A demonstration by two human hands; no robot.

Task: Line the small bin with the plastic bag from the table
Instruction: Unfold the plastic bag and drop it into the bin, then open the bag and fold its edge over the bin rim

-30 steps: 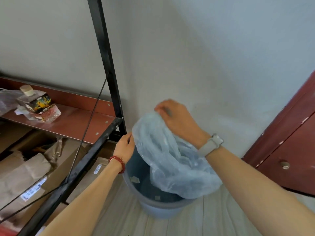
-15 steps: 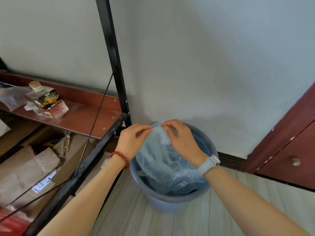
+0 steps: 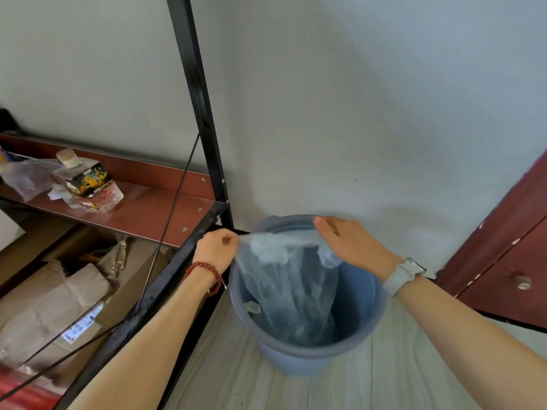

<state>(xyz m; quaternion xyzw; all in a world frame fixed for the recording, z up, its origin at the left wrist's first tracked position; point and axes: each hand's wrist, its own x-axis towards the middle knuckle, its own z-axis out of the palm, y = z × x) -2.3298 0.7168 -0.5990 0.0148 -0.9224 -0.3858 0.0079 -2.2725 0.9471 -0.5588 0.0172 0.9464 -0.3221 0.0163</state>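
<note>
A small blue bin [image 3: 359, 332] stands on the floor by the wall. A thin translucent plastic bag [image 3: 284, 279] hangs down inside it, its top edge stretched across the far part of the bin's mouth. My left hand [image 3: 216, 250], with a red bead bracelet on the wrist, pinches the bag's left edge at the bin's left rim. My right hand [image 3: 349, 244], with a grey watch on the wrist, grips the bag's right edge over the far rim. A small scrap lies against the bin's inner left wall.
A black metal shelf frame [image 3: 204, 119] stands just left of the bin, with a reddish shelf board [image 3: 148, 208] holding a small colourful box [image 3: 88, 182] and a bag. Cardboard boxes [image 3: 59, 291] lie below. A dark red cabinet door [image 3: 509, 255] is at the right.
Both hands brought the bunched bag down into the bin, then moved apart, spreading its top edge wide across the bin's mouth. The view has tilted slightly.
</note>
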